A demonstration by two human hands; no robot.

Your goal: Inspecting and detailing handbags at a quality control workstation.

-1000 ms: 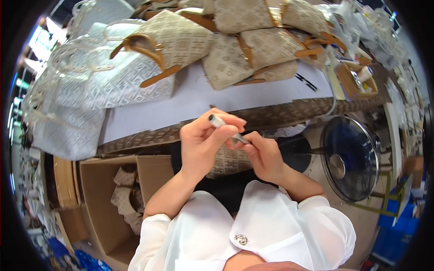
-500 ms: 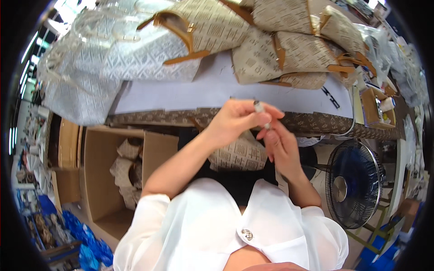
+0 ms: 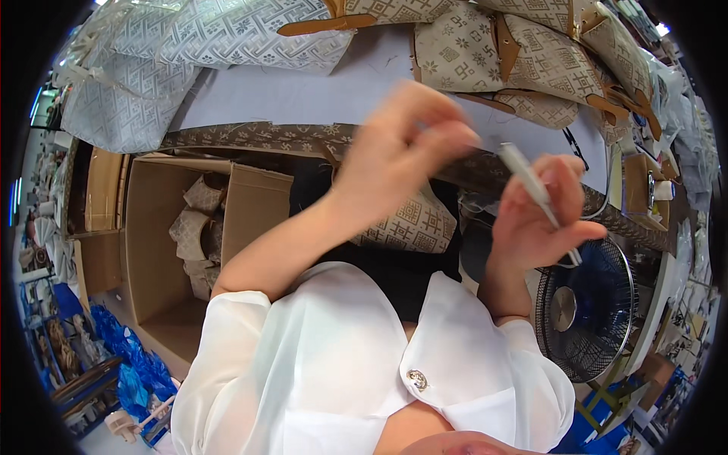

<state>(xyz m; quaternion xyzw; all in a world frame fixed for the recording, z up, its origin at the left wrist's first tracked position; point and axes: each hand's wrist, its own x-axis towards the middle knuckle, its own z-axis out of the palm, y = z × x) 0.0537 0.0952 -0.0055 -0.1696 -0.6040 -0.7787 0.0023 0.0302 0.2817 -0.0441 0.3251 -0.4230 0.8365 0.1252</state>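
My right hand is raised in front of me and grips a slim white pen, which points up and to the left. My left hand hovers just left of the pen tip, apart from it. It is blurred, with the fingers bunched together, and whether anything is pinched in them is unclear. Below both hands a beige patterned bag piece rests on my lap against the table's patterned front edge.
Beige patterned bags with tan straps and silver-grey wrapped bags lie piled on the white table. An open cardboard box with patterned pieces stands at my left. A dark fan is at my right.
Both hands were together on the pen over the table edge; now they have risen closer to the camera and the left hand has come off the pen and swung left.
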